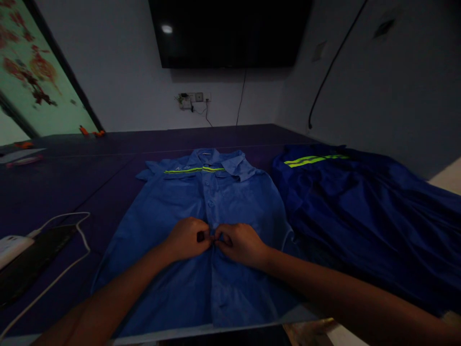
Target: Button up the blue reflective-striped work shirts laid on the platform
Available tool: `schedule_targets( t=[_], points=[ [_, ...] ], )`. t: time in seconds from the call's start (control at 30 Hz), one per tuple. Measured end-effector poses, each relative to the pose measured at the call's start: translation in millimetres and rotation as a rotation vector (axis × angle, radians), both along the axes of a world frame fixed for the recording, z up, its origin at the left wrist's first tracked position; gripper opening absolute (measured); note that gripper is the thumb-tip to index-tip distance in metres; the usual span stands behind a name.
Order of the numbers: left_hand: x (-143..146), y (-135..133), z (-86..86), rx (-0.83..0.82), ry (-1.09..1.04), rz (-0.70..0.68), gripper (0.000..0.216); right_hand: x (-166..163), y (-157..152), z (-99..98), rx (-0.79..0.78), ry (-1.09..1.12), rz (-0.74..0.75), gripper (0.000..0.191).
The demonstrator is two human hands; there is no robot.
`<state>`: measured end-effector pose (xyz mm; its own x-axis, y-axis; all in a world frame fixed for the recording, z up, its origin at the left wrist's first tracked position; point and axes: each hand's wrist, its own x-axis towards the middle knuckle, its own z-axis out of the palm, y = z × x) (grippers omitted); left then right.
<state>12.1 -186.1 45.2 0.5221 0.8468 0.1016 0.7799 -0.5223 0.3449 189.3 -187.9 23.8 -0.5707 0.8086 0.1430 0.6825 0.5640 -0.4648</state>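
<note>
A light blue work shirt (201, 202) with a yellow reflective stripe across the chest lies flat, front up, on a dark purple table (72, 173), collar away from me. My left hand (187, 238) and my right hand (239, 242) meet at the middle of the shirt's button placket. Both hands are closed in a pinch on the placket edges, fingertips almost touching each other. The button or hole between the fingers is hidden.
A darker blue garment (360, 211) with yellow stripes lies spread to the right of the shirt. At the left edge sit a dark phone (32, 259) and a white charger with cable (10, 245). A black screen (230, 29) hangs on the far wall.
</note>
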Motion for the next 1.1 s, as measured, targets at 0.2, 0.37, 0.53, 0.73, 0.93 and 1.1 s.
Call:
schedule_targets(
  t=[0.2,0.37,0.53,0.73,0.93,1.1],
  points=[
    [0.6,0.8,-0.9,-0.12,-0.063,0.06,0.016,0.3,-0.3,0.1,-0.008,0.004,0.006,0.017],
    [-1.0,4.1,-7.3,-0.395,-0.272,0.108,0.02,1.5,-1.3,-0.2,-0.007,0.01,0.015,0.016],
    [-3.2,6.0,-12.3,-0.488,-0.314,0.151,0.019,1.9,-2.6,-0.2,0.01,0.013,0.008,0.016],
    [-3.4,5.5,-14.4,-0.495,-0.295,0.194,0.016,4.6,-2.9,1.2,-0.048,0.008,-0.044,0.017],
    [-2.7,4.2,-9.7,-0.488,-0.302,0.182,0.017,7.2,-2.9,1.6,-0.027,0.011,-0.05,0.015],
    [-4.1,5.1,-8.9,-0.504,-0.301,0.189,0.02,8.1,-2.5,2.6,-0.005,-0.002,-0.007,0.015]
  ],
)
